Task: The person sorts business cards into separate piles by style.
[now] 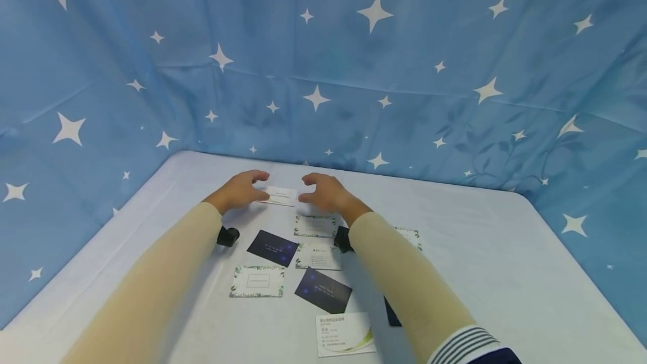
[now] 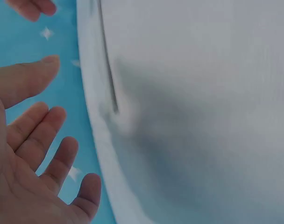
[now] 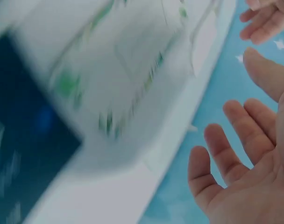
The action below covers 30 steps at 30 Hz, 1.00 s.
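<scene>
Your left hand [image 1: 241, 189] and right hand [image 1: 329, 192] curve wide, empty, either side of far white card [image 1: 283, 196], perhaps to frame it; other cards [image 1: 273, 248] lie spread nearer you, likely so faces show.

Three dark cards [image 1: 273, 248], four leafy cards [image 1: 256, 281], two other cards [image 1: 346, 334]

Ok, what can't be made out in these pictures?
Head: floral-edged card, partly behind the right sleeve.
Head: dark item, mostly behind that sleeve.
Head: far white card, print too small to read.
Right wrist: dark card, lettering blurred.
Right wrist: left hand, cut off by the frame's corner.
</scene>
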{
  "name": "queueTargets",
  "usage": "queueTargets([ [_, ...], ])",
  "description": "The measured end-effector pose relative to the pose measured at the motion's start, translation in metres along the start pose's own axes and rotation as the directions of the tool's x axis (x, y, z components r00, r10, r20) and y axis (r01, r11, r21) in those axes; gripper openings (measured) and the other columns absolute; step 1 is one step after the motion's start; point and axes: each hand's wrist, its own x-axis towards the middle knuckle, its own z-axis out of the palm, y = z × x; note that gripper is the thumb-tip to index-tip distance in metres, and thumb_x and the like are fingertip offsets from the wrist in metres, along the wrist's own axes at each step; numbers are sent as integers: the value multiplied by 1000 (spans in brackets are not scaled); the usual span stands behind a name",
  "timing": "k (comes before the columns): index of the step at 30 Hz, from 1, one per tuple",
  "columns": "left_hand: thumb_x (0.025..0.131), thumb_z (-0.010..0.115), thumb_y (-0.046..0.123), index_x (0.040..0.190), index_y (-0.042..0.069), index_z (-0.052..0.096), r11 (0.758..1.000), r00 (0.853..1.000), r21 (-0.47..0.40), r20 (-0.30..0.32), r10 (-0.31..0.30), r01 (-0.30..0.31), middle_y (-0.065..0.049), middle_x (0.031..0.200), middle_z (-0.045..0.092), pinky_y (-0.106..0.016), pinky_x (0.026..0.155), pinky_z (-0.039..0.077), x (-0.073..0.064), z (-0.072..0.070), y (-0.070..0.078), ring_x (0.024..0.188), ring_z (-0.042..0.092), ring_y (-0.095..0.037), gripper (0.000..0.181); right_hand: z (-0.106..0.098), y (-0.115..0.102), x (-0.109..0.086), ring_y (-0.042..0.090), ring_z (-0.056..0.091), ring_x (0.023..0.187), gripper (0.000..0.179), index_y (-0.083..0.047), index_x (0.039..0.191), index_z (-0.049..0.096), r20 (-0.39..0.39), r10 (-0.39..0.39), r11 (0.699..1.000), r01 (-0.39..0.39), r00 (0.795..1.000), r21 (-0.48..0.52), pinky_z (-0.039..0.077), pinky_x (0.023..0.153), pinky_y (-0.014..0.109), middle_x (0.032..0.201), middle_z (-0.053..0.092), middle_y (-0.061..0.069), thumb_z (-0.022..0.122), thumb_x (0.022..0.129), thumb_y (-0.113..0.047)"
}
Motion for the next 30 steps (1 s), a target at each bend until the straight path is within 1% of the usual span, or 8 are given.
queueTargets([
  [4,94,70,20,150,6,44,998,998,-30,12,58,-58,-14,153,43,-55,112,27,-11,6,12,143,31,-38,64,-16,10,-19,28,49,131,58,-13,147,51,-7,-38,999,38,999,20,39,106,44,146,53,4,72,95,-28],
  [8,93,72,21,150,7,45,994,993,-30,41,107,-106,-13,152,44,-55,111,29,-22,18,24,143,32,-36,64,-22,24,-41,27,48,130,60,-13,146,52,10,-45,998,45,999,37,40,105,46,145,53,3,75,92,-25],
  [11,91,75,22,148,7,47,991,989,15,58,135,-136,-11,150,48,-57,110,29,-28,29,32,142,36,-35,65,-21,34,-57,26,48,130,61,-14,146,53,26,-29,999,28,999,41,41,104,46,145,54,1,77,91,-25],
  [14,88,78,28,147,10,51,983,988,107,72,140,-147,-8,147,52,-60,109,27,-31,41,38,139,39,-35,67,-16,41,-67,27,49,129,61,-14,145,53,44,-22,999,20,999,28,41,104,48,143,54,2,77,90,-26],
  [19,84,82,35,143,16,56,959,986,239,93,136,-155,-4,142,56,-63,106,26,-29,56,46,135,42,-35,67,-8,46,-74,29,51,128,60,-15,143,56,58,-21,1000,22,998,-20,40,104,49,141,56,2,79,89,-26],
  [22,83,84,35,140,16,58,952,986,264,96,136,-157,-3,138,59,-62,106,26,-28,62,48,133,45,-34,66,-4,47,-76,29,52,128,60,-14,142,56,53,-25,999,28,998,-45,40,104,48,141,57,4,79,88,-26],
  [27,80,86,34,138,17,60,946,987,286,100,129,-153,-2,134,62,-58,106,27,-27,71,50,130,48,-33,65,2,49,-82,29,49,132,61,-14,142,57,63,4,998,0,998,-67,39,106,47,142,56,8,80,87,-27],
  [30,80,86,32,137,17,62,948,988,282,92,125,-147,-2,133,62,-57,106,28,-28,71,50,130,48,-33,64,4,47,-82,28,47,134,61,-14,141,57,69,13,996,-7,998,-85,38,107,46,142,55,9,81,87,-28],
])
